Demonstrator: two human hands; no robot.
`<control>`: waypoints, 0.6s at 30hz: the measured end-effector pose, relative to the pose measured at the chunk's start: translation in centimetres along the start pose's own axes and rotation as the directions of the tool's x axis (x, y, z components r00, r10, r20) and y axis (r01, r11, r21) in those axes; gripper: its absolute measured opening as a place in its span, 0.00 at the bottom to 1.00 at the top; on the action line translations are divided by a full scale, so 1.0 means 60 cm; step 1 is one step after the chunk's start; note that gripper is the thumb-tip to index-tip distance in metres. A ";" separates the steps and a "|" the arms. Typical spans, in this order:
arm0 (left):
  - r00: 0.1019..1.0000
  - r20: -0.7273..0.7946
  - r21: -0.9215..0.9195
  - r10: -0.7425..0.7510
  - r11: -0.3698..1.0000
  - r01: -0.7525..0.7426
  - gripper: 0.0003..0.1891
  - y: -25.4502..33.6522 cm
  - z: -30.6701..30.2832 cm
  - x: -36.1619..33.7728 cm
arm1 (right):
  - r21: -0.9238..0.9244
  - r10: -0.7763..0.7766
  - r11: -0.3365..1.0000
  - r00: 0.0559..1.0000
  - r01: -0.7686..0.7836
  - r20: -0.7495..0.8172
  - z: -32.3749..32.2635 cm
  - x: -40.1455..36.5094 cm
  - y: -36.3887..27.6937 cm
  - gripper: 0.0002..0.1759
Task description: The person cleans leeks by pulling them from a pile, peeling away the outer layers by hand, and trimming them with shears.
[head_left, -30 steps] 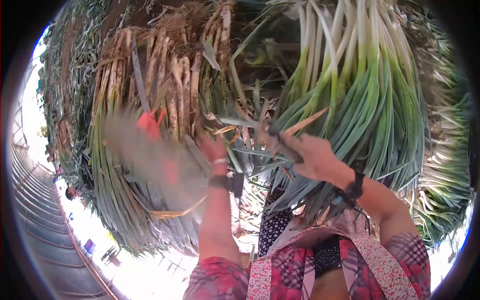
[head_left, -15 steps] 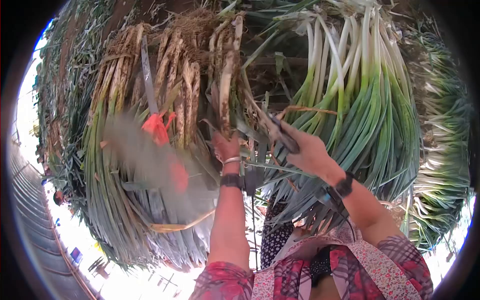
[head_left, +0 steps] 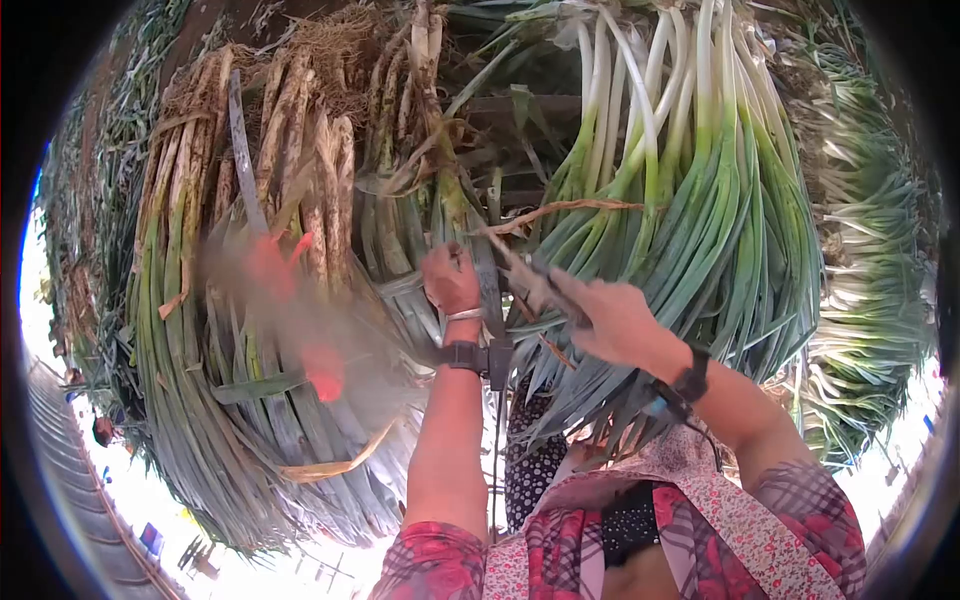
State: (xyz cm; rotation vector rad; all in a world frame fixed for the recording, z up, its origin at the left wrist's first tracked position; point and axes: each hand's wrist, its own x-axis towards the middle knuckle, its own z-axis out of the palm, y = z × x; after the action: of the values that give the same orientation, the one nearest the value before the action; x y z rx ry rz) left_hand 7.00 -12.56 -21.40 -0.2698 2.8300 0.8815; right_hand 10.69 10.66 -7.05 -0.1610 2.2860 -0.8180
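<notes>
My left hand (head_left: 452, 280) is closed around the green part of an unpeeled leek (head_left: 452, 200), whose soil-stained base and roots point away from me. Just to its right, my right hand (head_left: 618, 322) grips the dark handle of a knife (head_left: 560, 290). The narrow blade (head_left: 497, 243) slants toward the leek's leaves, close beside my left fist. A dry brown leaf strip (head_left: 570, 207) stretches from near the blade across to the peeled leeks (head_left: 705, 150), which lie fanned out with white ends away from me.
Unpeeled leeks (head_left: 180, 200) with muddy roots are heaped on the left. Over them are a flat grey strip (head_left: 243, 150), red pieces (head_left: 323, 370) and a grey motion blur. A long stack of leeks (head_left: 860, 250) lines the far right.
The leek in my left hand has shifted, and its leaves now show above the fist. A brown strip now trails right from the blade. The whole view has slid slightly left.
</notes>
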 end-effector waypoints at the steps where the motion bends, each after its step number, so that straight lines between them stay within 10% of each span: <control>1: 0.997 -0.070 0.041 0.023 0.999 -0.020 0.15 -0.006 0.016 -0.001 | -0.026 0.033 0.999 0.994 -0.036 -0.109 0.001 0.021 0.003 0.41; 8: 0.965 -0.085 0.369 -0.249 0.892 0.263 0.21 0.015 0.088 0.054 | -0.109 0.056 0.993 0.996 -0.048 0.075 0.020 0.071 -0.017 0.43; 12: 0.928 -0.101 0.405 -0.360 0.837 0.369 0.24 0.028 0.093 0.082 | -0.042 0.012 0.999 0.992 -0.017 -0.128 0.018 0.129 0.002 0.39; 18: 0.956 0.150 -0.103 -0.251 0.958 0.268 0.26 0.049 0.022 0.077 | -0.002 -0.023 1.000 0.950 0.024 -0.311 -0.001 0.124 0.006 0.37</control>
State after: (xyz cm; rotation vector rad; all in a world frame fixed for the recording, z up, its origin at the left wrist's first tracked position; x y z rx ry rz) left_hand 2.04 -9.98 -21.86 -0.5621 2.5439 0.9749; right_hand 5.11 8.53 -11.52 -0.0608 2.5827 -0.9110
